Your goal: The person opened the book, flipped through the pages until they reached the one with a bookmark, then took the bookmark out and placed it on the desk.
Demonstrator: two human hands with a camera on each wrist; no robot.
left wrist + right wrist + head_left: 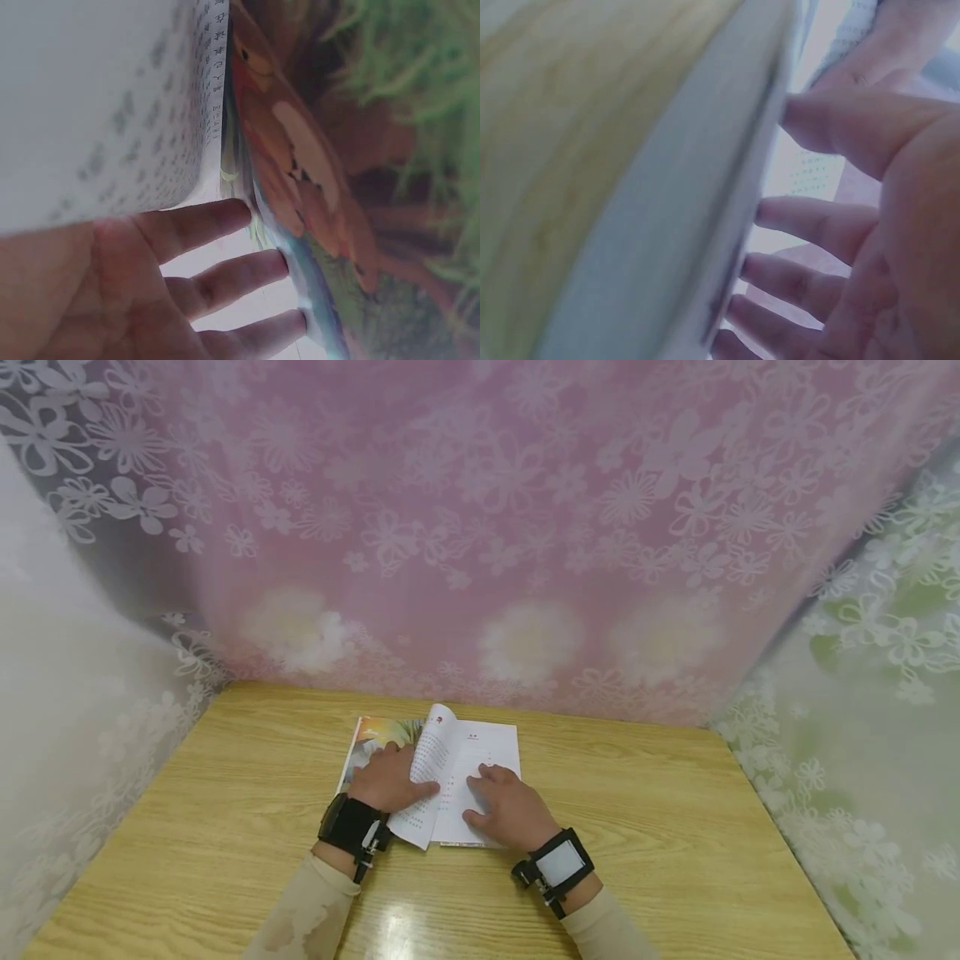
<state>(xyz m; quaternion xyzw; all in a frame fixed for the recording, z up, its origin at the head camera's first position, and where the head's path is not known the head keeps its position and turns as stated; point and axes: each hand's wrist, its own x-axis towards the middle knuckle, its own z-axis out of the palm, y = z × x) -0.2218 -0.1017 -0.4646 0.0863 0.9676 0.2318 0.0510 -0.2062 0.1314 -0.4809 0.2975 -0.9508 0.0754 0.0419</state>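
Clock set on the open book [462, 758], which lies on the bench [660, 827]; 12 points away from the wearer. At 9, the left hand [386, 775] lies over the coloured picture page [373, 732]. My left wrist feed shows its fingers [229, 283] straight and spread, with the thumb hidden there; I cannot tell how firmly the thumb bears on the paper. Judgement: pressing hard from this pose could crease the picture page.

Centre: the printed leaf [432, 760] stands bowed, top corner curling at 12, lower corner near 6. I expect springy paper. A slack thumb could let it flip back toward 3; a pull from low down only could fold that top corner. The left wrist camera [367, 847] sits near the leaf's lower edge, so a swing of the wrist toward 3 might snag it.

Right: the white page [495, 742] lies flat. At 4, the right hand [517, 808] rests on it, fingers [817, 225] spread, pinching nothing that I can see. Too little weight here and the book could skid or pivot on the bench; a sideways drag could wrinkle this sheet.
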